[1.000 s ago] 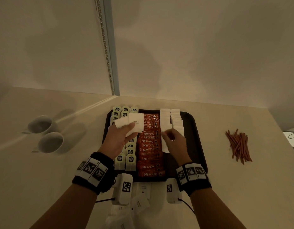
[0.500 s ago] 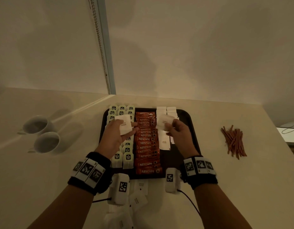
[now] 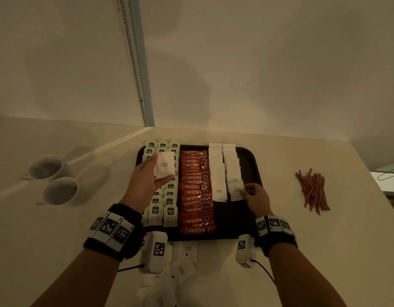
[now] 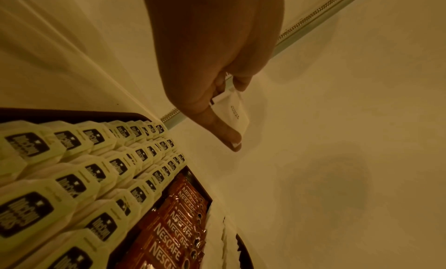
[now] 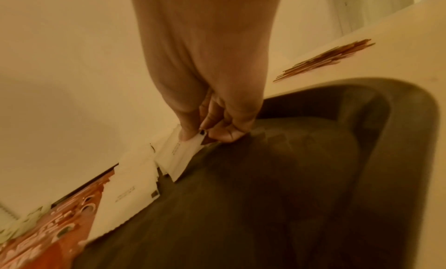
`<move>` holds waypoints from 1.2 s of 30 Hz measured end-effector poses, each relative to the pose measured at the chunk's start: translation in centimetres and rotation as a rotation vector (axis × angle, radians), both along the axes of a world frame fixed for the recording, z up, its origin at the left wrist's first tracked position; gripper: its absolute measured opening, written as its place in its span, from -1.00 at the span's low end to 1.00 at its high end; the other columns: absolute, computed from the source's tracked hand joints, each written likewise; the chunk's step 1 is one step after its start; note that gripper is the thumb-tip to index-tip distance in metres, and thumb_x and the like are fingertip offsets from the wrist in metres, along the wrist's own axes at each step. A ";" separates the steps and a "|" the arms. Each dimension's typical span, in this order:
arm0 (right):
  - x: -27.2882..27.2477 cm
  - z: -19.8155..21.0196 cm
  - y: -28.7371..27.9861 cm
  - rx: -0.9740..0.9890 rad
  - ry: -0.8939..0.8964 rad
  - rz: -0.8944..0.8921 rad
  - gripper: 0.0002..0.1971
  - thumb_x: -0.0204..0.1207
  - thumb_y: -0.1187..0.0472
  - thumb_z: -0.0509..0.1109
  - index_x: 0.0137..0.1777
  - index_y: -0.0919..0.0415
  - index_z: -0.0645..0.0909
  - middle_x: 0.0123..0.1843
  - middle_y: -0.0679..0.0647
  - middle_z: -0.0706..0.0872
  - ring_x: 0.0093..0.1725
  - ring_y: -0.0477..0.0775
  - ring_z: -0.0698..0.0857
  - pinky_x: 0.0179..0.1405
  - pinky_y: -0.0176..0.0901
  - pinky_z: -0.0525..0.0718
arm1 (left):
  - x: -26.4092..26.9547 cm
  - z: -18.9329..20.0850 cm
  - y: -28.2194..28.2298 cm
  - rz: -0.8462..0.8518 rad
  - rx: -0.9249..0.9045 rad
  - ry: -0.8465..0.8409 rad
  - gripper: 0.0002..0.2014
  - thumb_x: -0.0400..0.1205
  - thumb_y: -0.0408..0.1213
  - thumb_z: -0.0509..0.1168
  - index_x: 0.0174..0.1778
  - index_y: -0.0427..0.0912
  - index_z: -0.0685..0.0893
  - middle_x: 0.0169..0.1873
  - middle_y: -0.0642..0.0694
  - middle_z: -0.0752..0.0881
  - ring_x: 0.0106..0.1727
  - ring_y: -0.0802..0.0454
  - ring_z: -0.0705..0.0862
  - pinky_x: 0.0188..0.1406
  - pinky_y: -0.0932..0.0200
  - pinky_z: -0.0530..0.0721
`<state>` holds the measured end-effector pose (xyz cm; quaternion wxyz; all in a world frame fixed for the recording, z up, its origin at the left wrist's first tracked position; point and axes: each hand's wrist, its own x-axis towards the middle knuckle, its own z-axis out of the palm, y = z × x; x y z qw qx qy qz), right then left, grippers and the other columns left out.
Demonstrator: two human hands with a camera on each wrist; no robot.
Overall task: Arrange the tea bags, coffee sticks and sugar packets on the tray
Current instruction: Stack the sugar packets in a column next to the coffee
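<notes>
A black tray [image 3: 250, 158] holds three columns of pale green tea bags [image 3: 170, 212], a column of red coffee sticks [image 3: 196, 196] and two columns of white sugar packets [image 3: 216, 165]. My left hand [image 3: 147, 180] hovers over the tea bags and holds a small stack of sugar packets [image 3: 164, 165] between thumb and fingers; the left wrist view shows this stack [image 4: 231, 111] pinched. My right hand [image 3: 255, 196] pinches one sugar packet [image 3: 236, 191] at the near end of the right sugar column, low over the tray; in the right wrist view this packet [image 5: 178, 154] is gripped at its corner.
Two white cups [image 3: 56, 180] stand on the counter to the left. A pile of red stirrer sticks [image 3: 313, 189] lies to the right. More loose sugar packets [image 3: 182, 269] lie on the counter in front of the tray. A wall rises behind.
My right hand carried one sugar packet from beside the left hand down to the near end of the right sugar column. The left hand stayed over the tea bags with its stack.
</notes>
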<state>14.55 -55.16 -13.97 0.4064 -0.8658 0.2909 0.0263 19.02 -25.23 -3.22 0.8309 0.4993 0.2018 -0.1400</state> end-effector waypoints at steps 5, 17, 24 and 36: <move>0.6 -0.2 1.0 -0.064 0.007 -0.067 -0.75 0.53 0.22 0.42 0.14 0.32 0.58 0.11 0.20 0.68 0.11 0.14 0.62 0.06 -0.16 0.50 | 0.1 0.2 -0.3 0.025 -0.051 0.059 -0.77 0.75 -0.17 0.13 0.19 -0.20 0.56 0.03 -0.25 0.67 -0.13 -0.22 0.75 -0.24 0.06 0.80; 1.8 6.8 7.6 0.174 -0.286 0.275 -0.90 0.53 0.13 0.41 -0.04 0.12 0.62 -0.11 -0.06 0.70 -0.12 -0.15 0.66 -0.13 -0.36 0.60 | -0.7 0.1 -1.8 -0.131 0.193 -0.133 -0.95 0.66 -0.41 0.28 -0.02 -0.25 0.63 -0.01 -0.12 0.73 0.04 0.00 0.71 -0.12 0.24 0.76; 2.3 11.0 13.4 0.435 -0.428 0.394 -0.79 0.55 0.25 0.40 -0.29 -0.03 0.57 -0.39 -0.13 0.62 -0.38 -0.27 0.61 -0.33 -0.41 0.58 | -1.5 0.2 -2.9 -0.087 0.261 -0.210 -0.96 0.57 -0.34 0.41 -0.11 -0.16 0.76 -0.14 -0.13 0.78 -0.06 0.04 0.74 0.00 0.13 0.68; -0.7 4.1 3.9 0.152 -0.109 0.063 -0.69 0.61 0.26 0.32 0.32 0.28 0.58 0.21 0.16 0.69 0.08 0.01 0.67 0.09 -0.16 0.69 | -6.5 -2.5 9.1 -0.394 0.741 -0.237 -0.83 0.63 -0.37 0.32 -0.09 0.01 0.74 -0.15 -0.04 0.81 -0.10 -0.03 0.74 -0.03 0.08 0.62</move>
